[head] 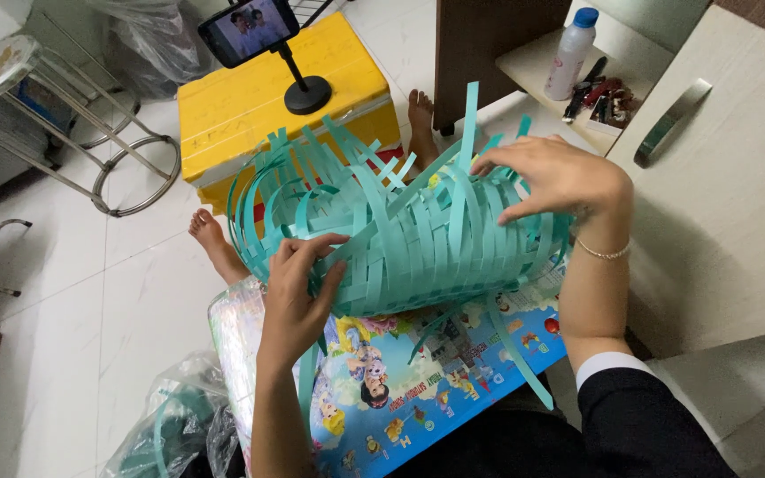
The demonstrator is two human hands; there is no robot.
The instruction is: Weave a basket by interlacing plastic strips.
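Note:
A half-woven basket of teal plastic strips lies on its side on a colourful cartoon-printed board across my lap, loose strip ends sticking up and out. My left hand grips the basket's near left edge, fingers curled over the strips. My right hand rests on the basket's upper right side, fingers spread and pressing a strip. A thin bracelet circles my right wrist.
A yellow box holds a phone on a black stand. A metal stool stands at the left. A white bottle and small items sit on a shelf at upper right. A plastic bag with teal strips lies at lower left.

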